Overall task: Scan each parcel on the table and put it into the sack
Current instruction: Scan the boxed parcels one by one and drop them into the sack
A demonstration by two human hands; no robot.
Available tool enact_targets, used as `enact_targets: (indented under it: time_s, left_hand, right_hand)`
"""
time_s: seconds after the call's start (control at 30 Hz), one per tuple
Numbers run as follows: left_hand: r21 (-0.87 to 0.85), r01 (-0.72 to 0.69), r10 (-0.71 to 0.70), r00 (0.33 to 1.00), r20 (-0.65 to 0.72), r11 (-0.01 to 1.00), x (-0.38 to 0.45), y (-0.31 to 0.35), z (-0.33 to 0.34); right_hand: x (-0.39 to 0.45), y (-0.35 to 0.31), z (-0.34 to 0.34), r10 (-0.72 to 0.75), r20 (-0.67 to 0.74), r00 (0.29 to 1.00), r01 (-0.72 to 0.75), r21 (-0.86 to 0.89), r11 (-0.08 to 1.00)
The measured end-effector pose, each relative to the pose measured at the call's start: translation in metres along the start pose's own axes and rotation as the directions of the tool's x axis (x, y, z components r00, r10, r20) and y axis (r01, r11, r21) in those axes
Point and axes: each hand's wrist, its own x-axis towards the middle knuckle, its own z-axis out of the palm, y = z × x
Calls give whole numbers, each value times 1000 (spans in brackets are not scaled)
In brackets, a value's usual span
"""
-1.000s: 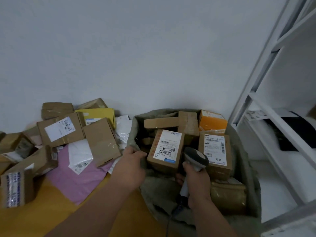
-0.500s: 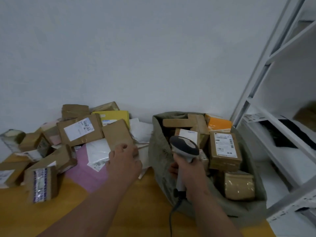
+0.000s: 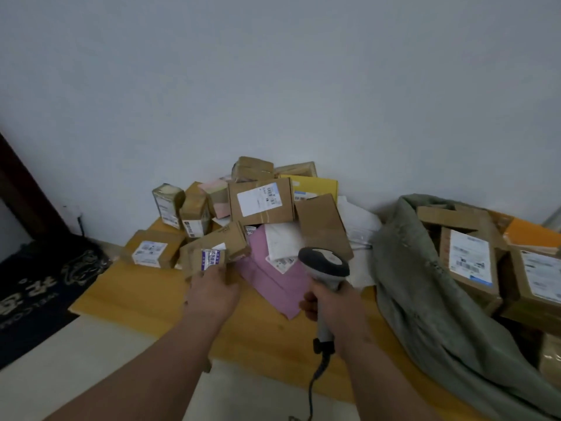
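Sack (image 3: 425, 287) holds several boxes; roughly a dozen parcels are left in the pile (image 3: 261, 205) beside it on the desk (image 3: 136, 296). Left hand (image 3: 212, 291) fingers grip a box (image 3: 215, 252) at the pile's front. Right hand (image 3: 334, 302) fingers wrap the scanner (image 3: 323, 262).

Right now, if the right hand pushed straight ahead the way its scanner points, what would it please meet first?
Probably the pink mailer lying just beyond the right hand and scanner, then the white parcel on it; depth is unclear.

Brown cardboard parcels (image 3: 261, 202) with white barcode labels; a flat pink plastic mailer (image 3: 273, 287); a yellow box (image 3: 315, 185); an olive-green cloth sack (image 3: 425, 287); the yellow-orange wooden surface (image 3: 136, 296); a black floor mat with pale lettering (image 3: 39, 287).
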Motion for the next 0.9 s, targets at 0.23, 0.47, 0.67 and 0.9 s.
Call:
enact_targets:
  time_s: [0.23,0.47,0.67,0.9]
  left_hand:
    - [-148,209,-202,978,61,967,38,-35,-5]
    - [-192,314,-303,949,84,930,99,-38,-6]
    - [-366,307,-275,952,138,879,131,-34,-6]
    - [-387,380,-268,911,312,840,159,-39,-12]
  right_hand:
    - [38,1,51,10,132,991,6,-127,992]
    - [93,10,103,101,265,959,-42,-220,975]
    - [118,10,147,155,308,939,-102,-182,978]
    - [123,20,182,178,274,945,-162,-82,983]
